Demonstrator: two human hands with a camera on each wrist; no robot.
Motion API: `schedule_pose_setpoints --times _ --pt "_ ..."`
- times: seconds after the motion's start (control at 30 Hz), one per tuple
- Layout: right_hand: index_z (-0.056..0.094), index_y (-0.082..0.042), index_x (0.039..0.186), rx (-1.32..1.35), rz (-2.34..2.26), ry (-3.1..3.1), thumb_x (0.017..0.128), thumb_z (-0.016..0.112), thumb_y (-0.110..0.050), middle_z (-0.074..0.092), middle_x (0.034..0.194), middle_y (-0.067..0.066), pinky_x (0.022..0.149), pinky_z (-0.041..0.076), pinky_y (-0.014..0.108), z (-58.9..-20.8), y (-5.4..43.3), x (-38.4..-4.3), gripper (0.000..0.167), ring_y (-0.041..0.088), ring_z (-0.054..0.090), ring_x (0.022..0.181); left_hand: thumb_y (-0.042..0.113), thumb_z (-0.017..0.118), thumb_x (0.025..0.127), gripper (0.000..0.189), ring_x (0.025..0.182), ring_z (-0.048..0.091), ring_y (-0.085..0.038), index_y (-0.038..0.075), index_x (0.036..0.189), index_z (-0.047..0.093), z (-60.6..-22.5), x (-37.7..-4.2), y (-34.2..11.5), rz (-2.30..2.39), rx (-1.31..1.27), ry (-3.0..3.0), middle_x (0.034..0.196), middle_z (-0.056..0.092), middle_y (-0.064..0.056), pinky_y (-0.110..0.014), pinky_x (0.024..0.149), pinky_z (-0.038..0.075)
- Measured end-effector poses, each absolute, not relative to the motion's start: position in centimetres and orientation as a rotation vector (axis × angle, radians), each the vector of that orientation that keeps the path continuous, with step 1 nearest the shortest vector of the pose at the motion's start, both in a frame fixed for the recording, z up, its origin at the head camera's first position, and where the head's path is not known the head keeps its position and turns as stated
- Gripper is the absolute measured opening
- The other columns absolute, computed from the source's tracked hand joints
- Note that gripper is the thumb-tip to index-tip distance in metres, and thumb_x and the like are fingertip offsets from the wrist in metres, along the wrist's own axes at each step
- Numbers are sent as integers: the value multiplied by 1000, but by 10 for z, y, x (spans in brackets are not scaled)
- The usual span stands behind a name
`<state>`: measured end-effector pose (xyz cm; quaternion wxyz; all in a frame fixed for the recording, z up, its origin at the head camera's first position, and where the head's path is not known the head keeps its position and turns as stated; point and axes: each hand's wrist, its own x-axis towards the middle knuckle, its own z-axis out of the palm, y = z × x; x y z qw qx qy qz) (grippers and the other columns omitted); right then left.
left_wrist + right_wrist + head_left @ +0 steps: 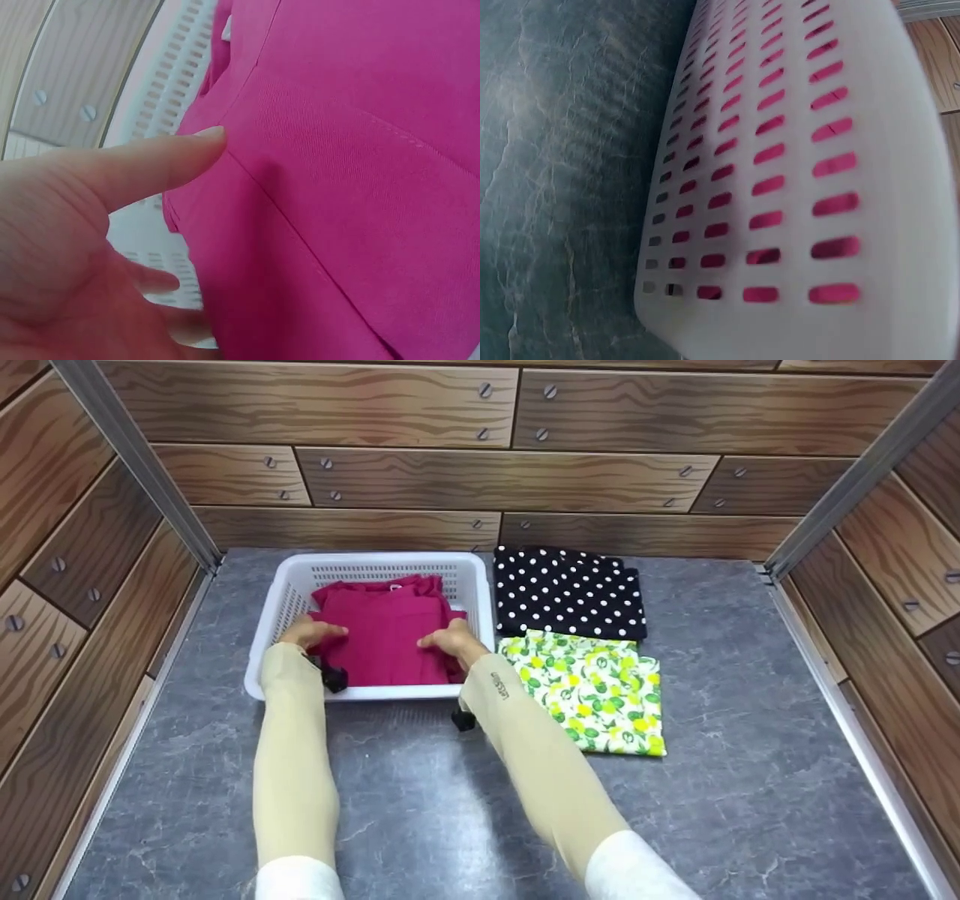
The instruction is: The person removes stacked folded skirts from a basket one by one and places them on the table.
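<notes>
A folded magenta garment (382, 634) lies in a white plastic basket (405, 692), with a small white tag near its far edge. My left hand (306, 633) reaches inside the basket to the garment's left side. In the left wrist view, the thumb (180, 157) stretches straight over the cloth, while the other fingers are loosely spread and some tips go out of sight at its edge. On the opposite side, my right hand (456, 642) has its thumb over the garment; its other fingers are mostly hidden. Only the basket's perforated wall (795, 165) fills the right wrist view, with magenta cloth behind it.
Right of the basket lies a folded black cloth with white polka dots (570, 594). In front of it is a folded lemon-print cloth (600, 697), partly behind my right forearm. Wood-patterned walls (420, 480) bound the grey marbled surface (750, 735) at the back and sides.
</notes>
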<state>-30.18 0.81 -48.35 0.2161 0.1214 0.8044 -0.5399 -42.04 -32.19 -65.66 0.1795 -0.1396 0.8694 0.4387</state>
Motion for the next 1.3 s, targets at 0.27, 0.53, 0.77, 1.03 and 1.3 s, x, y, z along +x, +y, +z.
schedule_pose_setpoints --times 0.27,0.53,0.77,1.03,1.3 --pt "41 11 137 354 -1492 2198 79 76 -6 51 137 21 108 43 33 -489 8 -303 71 29 52 124 45 86 68 77 105 56 -14 2 125 57 -636 -401 -316 1305 -433 2367 118 62 -3 -29 94 47" --pt "47 9 130 189 -1435 2262 78 77 -11 58 126 20 101 48 35 -491 8 -295 63 29 58 113 40 84 71 83 110 54 -15 -3 132 47 -610 -380 -302 1291 -351 2406 123 58 -8 -26 97 44" --pt "32 6 144 202 -1669 2100 77 75 -1 48 139 22 106 45 38 -493 12 -295 80 33 52 125 33 83 74 119 147 22 -26 5 158 3 -578 -364 -283 1393 -216 2341 162 19 -17 -34 121 20" --pt "-2 -8 158 142 -1673 2247 73 69 11 8 164 17 123 17 38 -490 17 -301 113 30 13 151 20 76 82 111 152 -8 -28 14 158 -5 -559 -358 -278 1307 -109 2361 165 -5 -13 -40 124 -2" --pt "29 -32 154 -145 -1614 2314 76 66 14 21 162 16 116 32 45 -479 22 -300 98 34 25 147 -3 59 89 91 151 -7 -35 14 157 1 -454 -293 -242 1367 -41 2368 163 -6 -19 -49 123 5"
